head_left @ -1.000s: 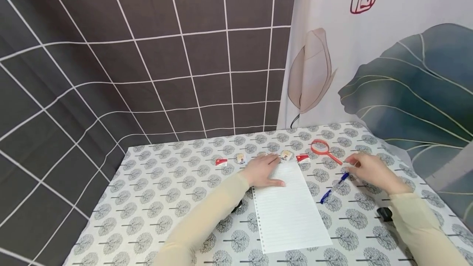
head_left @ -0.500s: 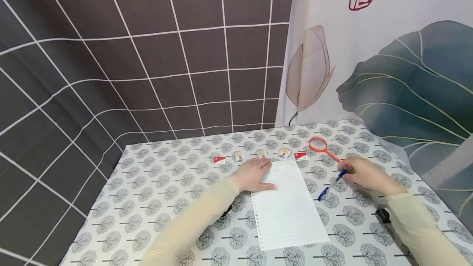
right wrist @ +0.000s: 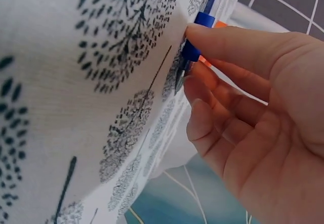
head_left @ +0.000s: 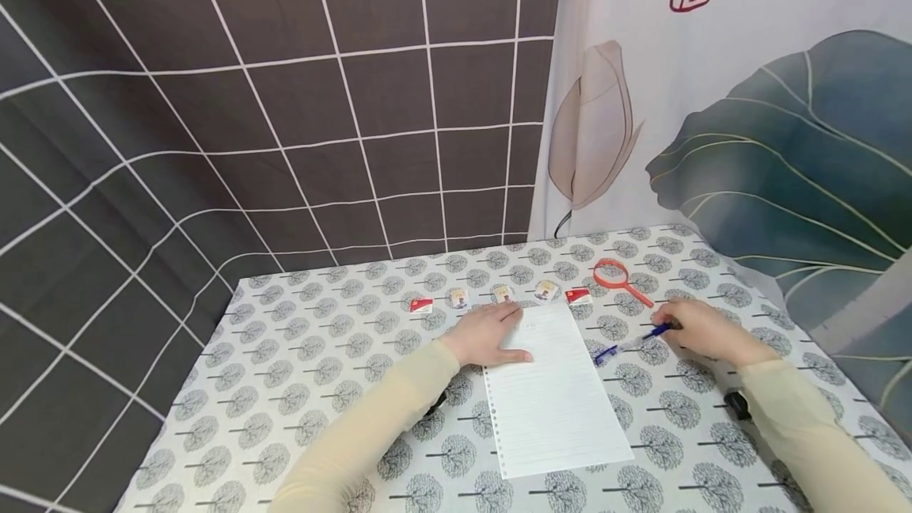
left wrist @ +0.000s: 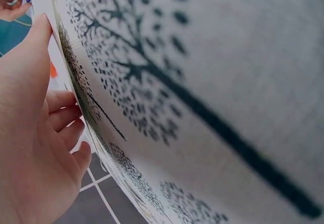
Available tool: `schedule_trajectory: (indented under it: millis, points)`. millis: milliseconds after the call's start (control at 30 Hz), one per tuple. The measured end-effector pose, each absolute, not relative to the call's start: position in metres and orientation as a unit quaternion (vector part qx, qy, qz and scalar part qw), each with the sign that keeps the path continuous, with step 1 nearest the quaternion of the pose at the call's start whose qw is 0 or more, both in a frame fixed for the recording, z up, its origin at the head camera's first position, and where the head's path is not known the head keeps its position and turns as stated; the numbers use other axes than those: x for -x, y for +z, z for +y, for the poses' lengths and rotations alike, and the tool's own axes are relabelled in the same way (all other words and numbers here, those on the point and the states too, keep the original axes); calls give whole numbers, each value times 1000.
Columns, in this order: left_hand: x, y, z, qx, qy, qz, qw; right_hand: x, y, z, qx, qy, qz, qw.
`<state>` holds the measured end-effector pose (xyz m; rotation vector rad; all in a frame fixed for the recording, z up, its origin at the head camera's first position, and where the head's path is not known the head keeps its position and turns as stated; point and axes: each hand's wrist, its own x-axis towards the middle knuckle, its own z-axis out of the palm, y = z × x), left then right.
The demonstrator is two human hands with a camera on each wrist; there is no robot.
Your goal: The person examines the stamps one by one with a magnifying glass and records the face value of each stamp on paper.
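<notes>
Nearest you on the tree-print cloth [head_left: 299, 374], the lined sheet [head_left: 556, 410] lies flat, its punched edge on your left. Just beside the sheet's right edge is the blue pen [head_left: 632, 343], its long axis slanting away from you and rightward, out to your right hand [head_left: 701, 332]. That hand, the nearer one, pinches the pen close to its nib, so the barrel points back toward the sheet. Across the sheet's upper left edge, your left hand [head_left: 488, 336] rests, gripping nothing. Beyond the sheet's top are five small cards [head_left: 503, 292]; past its top right corner, an orange magnifying glass [head_left: 625, 286].
</notes>
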<state>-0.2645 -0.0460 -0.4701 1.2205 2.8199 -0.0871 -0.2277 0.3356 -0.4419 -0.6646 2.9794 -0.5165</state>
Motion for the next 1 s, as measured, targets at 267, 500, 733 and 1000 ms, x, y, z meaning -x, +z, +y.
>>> schedule_trajectory:
  millis: [267, 500, 733, 1000]
  points:
    - [264, -470, -46, -402, -20, 915, 39, 226, -437, 338, 218, -177, 958, 65]
    - [256, -463, -45, -394, 0, 916, 76, 220, -436, 340, 208, -189, 955, 89]
    - [256, -465, -45, -397, 11, 914, 87, 217, -439, 342, 206, -212, 950, 96]
    - [256, -464, -44, -376, 22, 924, 64, 216, -440, 338, 198, -212, 953, 84]
